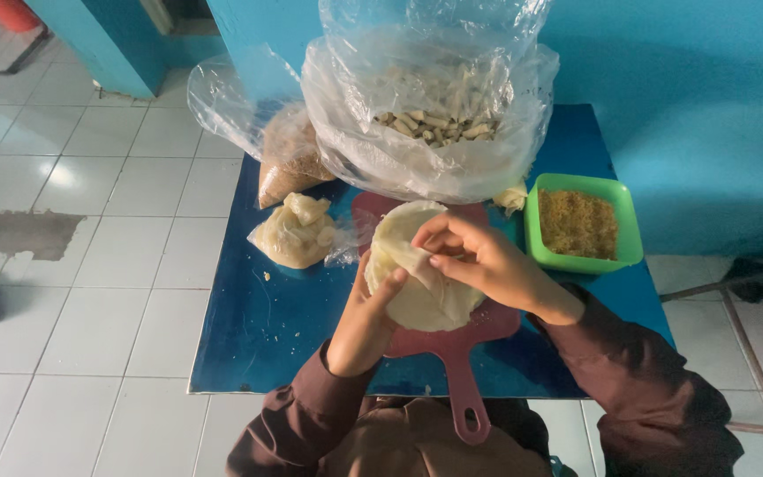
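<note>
A round, pale dough wrapper (426,300) lies on a pink cutting board (479,331) with a handle pointing toward me. My left hand (366,320) presses its thumb on the wrapper's left edge. My right hand (479,261) pinches a folded flap of the wrapper between its fingertips, over the wrapper's middle. Both arms wear dark brown sleeves.
A low blue table (258,327) bears the board. On it stand a big clear plastic bag of small rolled pieces (434,124), a bag of brown crumbs (289,163), a bag of pale dough (298,231) and a green tray of brown crumbs (580,225). White tiled floor lies at left, a blue wall behind.
</note>
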